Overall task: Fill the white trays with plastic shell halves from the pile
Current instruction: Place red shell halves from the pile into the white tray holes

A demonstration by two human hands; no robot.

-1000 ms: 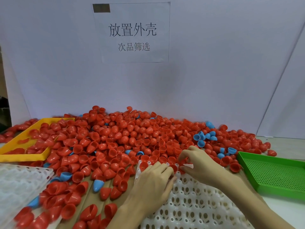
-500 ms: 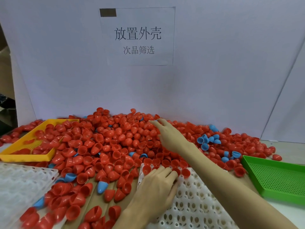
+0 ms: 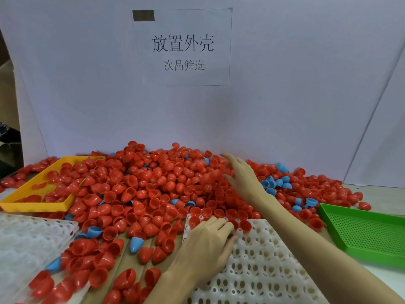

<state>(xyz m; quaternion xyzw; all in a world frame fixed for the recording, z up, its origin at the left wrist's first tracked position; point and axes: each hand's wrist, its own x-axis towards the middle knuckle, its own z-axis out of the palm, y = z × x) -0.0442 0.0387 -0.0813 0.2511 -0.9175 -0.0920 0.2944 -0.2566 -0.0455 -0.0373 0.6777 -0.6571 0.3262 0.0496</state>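
We reach into the pile while the other hand keeps the tray in place

Our right hand [image 3: 241, 178] lies with fingers spread and loose on the big pile of glossy red plastic shell halves [image 3: 153, 183], probably to rake some toward us, and it grips nothing we can see; our left hand [image 3: 208, 240] rests with fingers together on the far edge of the white moulded tray with round holes [image 3: 263, 270], we think to hold it steady; only some cup-shaped shells sit in its far row, so filling has just begun
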